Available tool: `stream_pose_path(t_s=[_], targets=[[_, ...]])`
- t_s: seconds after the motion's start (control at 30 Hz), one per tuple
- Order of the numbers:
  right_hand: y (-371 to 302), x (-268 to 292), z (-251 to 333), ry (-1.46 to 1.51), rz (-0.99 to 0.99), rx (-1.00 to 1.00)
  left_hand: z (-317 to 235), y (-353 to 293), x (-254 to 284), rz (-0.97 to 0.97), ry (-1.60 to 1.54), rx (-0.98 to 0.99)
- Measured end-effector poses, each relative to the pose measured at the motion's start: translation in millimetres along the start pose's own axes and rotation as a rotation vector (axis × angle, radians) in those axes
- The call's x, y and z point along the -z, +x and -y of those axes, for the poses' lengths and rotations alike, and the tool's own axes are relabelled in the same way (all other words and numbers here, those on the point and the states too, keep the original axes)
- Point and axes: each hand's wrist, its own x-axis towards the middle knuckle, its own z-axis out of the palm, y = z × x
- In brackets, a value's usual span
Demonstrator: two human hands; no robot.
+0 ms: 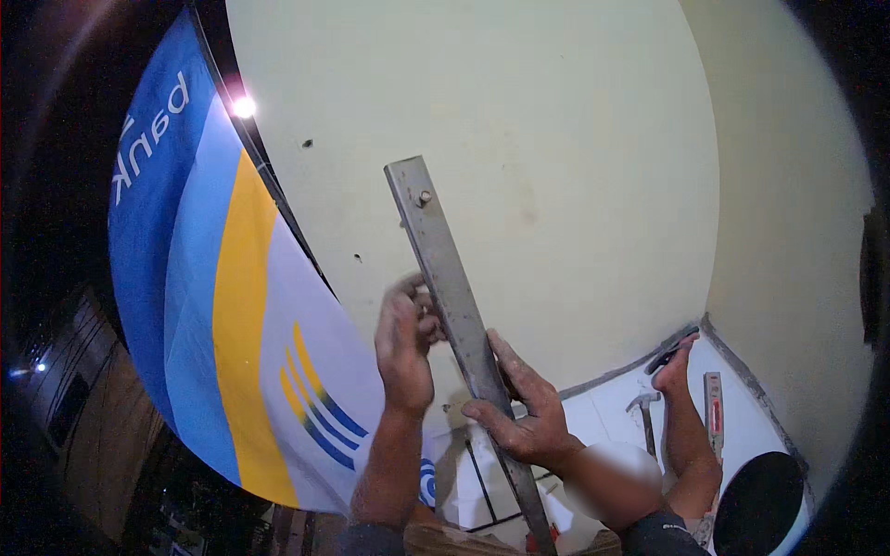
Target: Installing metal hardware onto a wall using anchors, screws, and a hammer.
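Note:
A long grey metal bar (454,287) slants up across the middle, before the pale wall. Near its upper end a bolt (425,198) sticks out of the face. Lower down, my right hand (528,412) is closed around the bar, its thumb across the front and its fingers along the right edge. At the bar's left edge is my left hand (405,343), fingers bent and partly smeared by motion. Its fingertips come close to the bar or behind it; whether they touch or pinch anything cannot be made out.
Dark holes (308,144) mark the wall (575,185). A striped banner (246,343) hangs to the left. On the white floor (607,417) lie a hammer (647,422) and a spirit level (713,408). A bare limb (691,417), seemingly a leg, and a black oval thing (760,505) are at right.

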Motion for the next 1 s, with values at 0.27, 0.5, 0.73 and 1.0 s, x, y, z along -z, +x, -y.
stream_pose_path(t_s=[0.27, 0.5, 0.73, 1.0], targets=[[-21, -4, -22, -0.293, -0.091, 0.058, 24, -70, -4, 0.115, 0.181, 0.150], [-131, -16, -55, 0.015, -0.079, -0.439, 69, -70, 9, 0.080, -0.288, 0.295], [-192, -29, -75, 0.191, 0.159, -0.836, 78, -70, 28, 0.096, -0.521, 0.376], [-201, -44, -74, 0.283, 0.049, -0.863, 108, -82, 37, 0.212, -0.250, 0.173]])
